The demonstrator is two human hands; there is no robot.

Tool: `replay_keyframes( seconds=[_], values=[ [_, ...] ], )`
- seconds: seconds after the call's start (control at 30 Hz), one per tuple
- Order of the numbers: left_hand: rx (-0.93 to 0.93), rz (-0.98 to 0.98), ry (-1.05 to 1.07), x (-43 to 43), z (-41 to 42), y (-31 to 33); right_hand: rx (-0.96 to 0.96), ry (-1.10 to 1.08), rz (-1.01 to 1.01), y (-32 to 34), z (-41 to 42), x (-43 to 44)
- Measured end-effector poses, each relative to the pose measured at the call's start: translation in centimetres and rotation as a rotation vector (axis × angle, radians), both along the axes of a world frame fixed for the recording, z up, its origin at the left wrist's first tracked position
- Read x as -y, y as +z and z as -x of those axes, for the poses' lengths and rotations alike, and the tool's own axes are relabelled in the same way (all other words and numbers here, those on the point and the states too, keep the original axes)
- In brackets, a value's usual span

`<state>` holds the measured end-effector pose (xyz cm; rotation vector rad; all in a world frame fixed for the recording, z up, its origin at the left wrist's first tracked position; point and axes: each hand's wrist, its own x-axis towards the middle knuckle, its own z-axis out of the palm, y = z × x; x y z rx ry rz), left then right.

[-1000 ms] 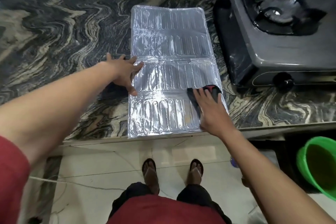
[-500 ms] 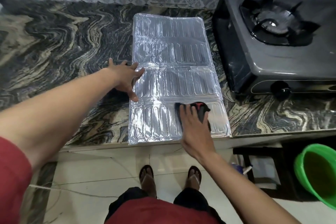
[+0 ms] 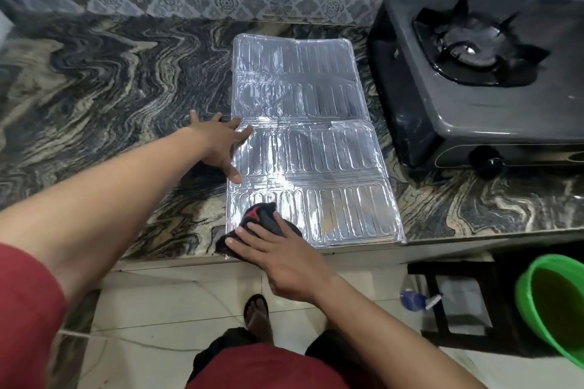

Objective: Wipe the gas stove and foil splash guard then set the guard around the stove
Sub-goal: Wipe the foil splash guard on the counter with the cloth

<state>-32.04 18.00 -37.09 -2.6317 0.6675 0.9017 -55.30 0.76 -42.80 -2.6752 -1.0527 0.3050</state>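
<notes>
The silver foil splash guard (image 3: 313, 148) lies flat and unfolded on the marbled countertop (image 3: 110, 88), running from the tiled wall to the front edge. My left hand (image 3: 221, 145) presses its left edge with spread, straight fingers. My right hand (image 3: 281, 259) presses a black cloth with a red patch (image 3: 259, 221) flat onto the guard's near left corner, at the counter's front edge. The dark grey gas stove (image 3: 474, 110) with a single burner stands to the right of the guard, its knob (image 3: 486, 161) facing me.
A green bucket (image 3: 553, 303) holding dark water stands on the floor at the lower right. Beside it is a black stool frame (image 3: 448, 297) with a small bottle (image 3: 417, 298) under it. My sandalled foot (image 3: 257, 313) is on the white floor tiles below the counter.
My right hand has slid the cloth from the guard's right side leftward and toward me to the near left corner. My left hand has stayed on the left edge.
</notes>
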Motion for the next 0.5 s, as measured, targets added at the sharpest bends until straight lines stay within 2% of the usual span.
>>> replay_keyframes(
  seconds=[0.1, 0.33, 0.5],
  values=[
    [0.001, -0.002, -0.001, 0.1, 0.0, 0.0, 0.008, -0.018, -0.021, -0.3, 0.5, 3.2],
    [0.037, -0.017, -0.018, 0.3, 0.1, 0.1, -0.018, -0.174, 0.077, 0.0, 0.8, 9.8],
    [0.058, -0.029, -0.009, 0.9, 0.7, 0.5, -0.076, -0.311, 0.029, 1.0, -0.1, 12.1]
  ],
)
